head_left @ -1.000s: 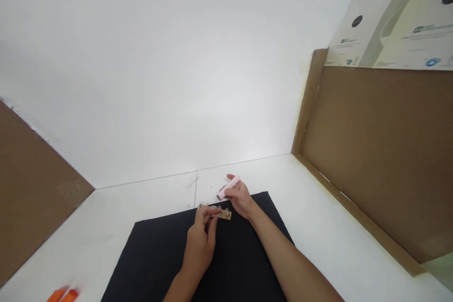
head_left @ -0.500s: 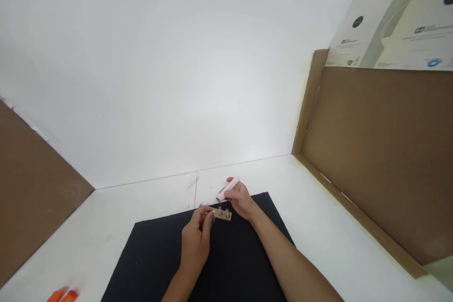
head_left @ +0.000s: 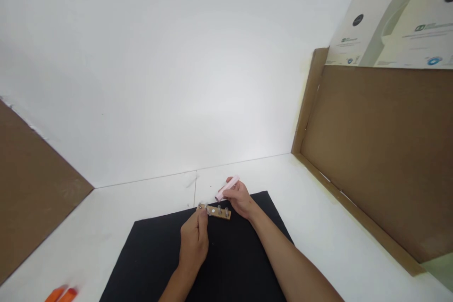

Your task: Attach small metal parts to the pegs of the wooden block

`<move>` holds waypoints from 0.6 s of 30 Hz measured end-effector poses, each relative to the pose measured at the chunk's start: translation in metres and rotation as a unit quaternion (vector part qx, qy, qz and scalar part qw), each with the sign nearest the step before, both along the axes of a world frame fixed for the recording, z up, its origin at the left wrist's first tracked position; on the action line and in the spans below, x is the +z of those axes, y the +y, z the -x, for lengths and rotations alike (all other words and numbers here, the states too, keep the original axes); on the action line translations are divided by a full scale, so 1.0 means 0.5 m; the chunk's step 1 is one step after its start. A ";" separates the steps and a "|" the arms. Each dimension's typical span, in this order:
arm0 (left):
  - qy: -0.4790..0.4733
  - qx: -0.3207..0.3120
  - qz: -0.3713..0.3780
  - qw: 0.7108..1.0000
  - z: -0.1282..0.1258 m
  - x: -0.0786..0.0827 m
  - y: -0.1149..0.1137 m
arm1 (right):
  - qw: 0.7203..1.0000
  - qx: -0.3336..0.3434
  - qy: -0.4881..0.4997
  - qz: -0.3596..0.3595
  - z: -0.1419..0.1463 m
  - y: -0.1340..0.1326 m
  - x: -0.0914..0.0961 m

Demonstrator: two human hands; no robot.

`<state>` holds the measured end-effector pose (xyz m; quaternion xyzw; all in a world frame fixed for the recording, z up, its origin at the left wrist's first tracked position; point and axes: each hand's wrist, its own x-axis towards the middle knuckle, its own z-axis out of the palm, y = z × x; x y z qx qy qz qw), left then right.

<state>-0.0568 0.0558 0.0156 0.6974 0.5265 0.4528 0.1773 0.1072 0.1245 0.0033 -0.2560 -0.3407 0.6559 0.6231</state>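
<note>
1 right hand (head_left: pixel 240 199) grips 1 pink tube (head_left: pixel 227 188).

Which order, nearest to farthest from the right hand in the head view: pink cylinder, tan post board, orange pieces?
1. Pink cylinder: in the right hand.
2. Tan post board: to its left, on the black mat.
3. Orange pieces: far lower left, on white.
</note>
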 end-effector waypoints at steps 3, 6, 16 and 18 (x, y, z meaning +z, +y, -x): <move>0.001 -0.003 -0.011 1.000 0.001 -0.004 0.003 | 1.000 -0.005 -0.001 0.002 0.001 0.001 -0.002; -0.009 0.004 -0.012 1.000 0.003 -0.008 0.004 | 1.000 -0.005 0.000 0.003 0.001 0.004 -0.005; -0.001 0.016 -0.013 1.000 0.004 -0.011 0.006 | 1.000 -0.002 0.004 0.009 -0.003 0.003 -0.004; -0.003 0.016 -0.014 1.000 0.002 -0.011 0.008 | 1.000 0.000 0.003 0.008 -0.002 0.002 -0.002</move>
